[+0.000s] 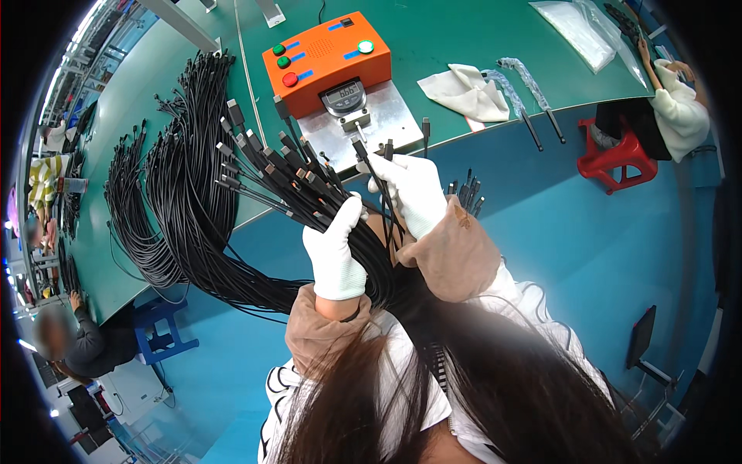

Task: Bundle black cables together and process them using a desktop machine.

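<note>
I have the fingers of the gloved right hand point(415, 189) pinched on a slim black cable point(360, 148), its connector end pointing up; whether other strands share that grip, I can't tell. My left hand point(336, 255), gloved in white too, is closed around the cable bundle point(371, 255), thumb up, most of its fingers hidden behind the strands. The bundle's connector ends fan out up and to the left of both hands, just in front of the green surface point(433, 39). More connectors point(468, 193) poke out beyond my right wrist.

Past the fingertips I see a round digital gauge point(345, 97) over a metal plate point(402, 110), against an orange box point(328, 62) with coloured buttons. To the left, a large heap of black cables point(182, 185) lies on the surface and droops over its edge. To the right are a white cloth point(464, 91) and two rods point(553, 124) partly wrapped in plastic. Farther right, a person point(680, 112) sits on a red stool point(618, 158).
</note>
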Demonstrator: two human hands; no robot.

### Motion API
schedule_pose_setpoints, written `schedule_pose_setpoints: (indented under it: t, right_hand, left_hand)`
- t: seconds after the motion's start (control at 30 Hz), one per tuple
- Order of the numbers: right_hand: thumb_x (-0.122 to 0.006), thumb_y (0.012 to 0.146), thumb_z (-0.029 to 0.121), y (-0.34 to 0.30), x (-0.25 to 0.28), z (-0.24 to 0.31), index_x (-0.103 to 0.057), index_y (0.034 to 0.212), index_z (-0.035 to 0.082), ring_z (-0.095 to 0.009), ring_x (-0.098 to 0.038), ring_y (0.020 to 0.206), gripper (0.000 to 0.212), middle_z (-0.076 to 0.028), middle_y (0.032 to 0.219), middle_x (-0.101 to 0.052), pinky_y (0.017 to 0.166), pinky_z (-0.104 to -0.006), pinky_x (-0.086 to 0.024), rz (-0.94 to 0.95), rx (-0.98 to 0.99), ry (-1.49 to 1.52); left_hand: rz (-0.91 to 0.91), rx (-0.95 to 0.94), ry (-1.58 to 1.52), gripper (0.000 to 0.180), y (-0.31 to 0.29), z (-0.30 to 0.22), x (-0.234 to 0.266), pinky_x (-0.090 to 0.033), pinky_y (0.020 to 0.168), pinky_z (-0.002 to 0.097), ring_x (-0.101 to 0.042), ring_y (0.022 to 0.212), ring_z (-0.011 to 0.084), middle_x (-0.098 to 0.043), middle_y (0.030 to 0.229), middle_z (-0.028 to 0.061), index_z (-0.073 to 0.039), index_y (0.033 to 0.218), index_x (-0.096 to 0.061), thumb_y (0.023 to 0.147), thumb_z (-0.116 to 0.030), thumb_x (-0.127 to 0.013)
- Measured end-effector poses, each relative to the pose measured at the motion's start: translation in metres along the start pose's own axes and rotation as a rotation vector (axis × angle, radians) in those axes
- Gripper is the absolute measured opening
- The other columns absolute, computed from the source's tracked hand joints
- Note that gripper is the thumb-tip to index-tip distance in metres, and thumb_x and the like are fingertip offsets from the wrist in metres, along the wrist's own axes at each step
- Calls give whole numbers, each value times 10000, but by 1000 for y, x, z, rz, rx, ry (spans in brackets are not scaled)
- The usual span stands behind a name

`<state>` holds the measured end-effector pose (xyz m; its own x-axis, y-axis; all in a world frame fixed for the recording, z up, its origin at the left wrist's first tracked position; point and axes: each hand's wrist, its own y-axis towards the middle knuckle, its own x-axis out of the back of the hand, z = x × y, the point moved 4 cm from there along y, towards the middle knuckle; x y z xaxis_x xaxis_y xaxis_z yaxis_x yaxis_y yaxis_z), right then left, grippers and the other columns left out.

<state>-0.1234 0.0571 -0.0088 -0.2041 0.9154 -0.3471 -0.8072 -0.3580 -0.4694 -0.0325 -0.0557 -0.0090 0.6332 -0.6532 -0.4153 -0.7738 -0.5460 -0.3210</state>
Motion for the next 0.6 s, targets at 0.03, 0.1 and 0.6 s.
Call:
schedule_pose_setpoints:
  t: [0.03,0.1,0.6]
  right_hand:
    - [-659,884,249,-1,0,1,-705,1012,24,-2,-392,511,263,43,660,-569,457,-178,-265,-7,1,-9]
    - [-659,884,249,-1,0,2,-705,1011,25,-2,-390,510,262,43,659,-569,456,-178,-264,-12,2,-15]
    - [-505,964,297,-10,9,-9,-667,1012,-19,-55,-462,484,359,-22,640,-597,440,-200,-325,136,21,62]
  left_hand:
    - [-3,1,7,175,0,-1,-1,-498,643,245,-617,695,141,-654,795,59,8,968,-651,816,-64,-698]
    - [5,1,9,176,1,0,0,-497,644,246,-616,695,141,-653,792,59,9,969,-650,817,-65,-696]
    - [3,2,29,198,-23,-6,2,-493,676,260,-609,710,144,-645,809,61,7,989,-624,819,-75,-686]
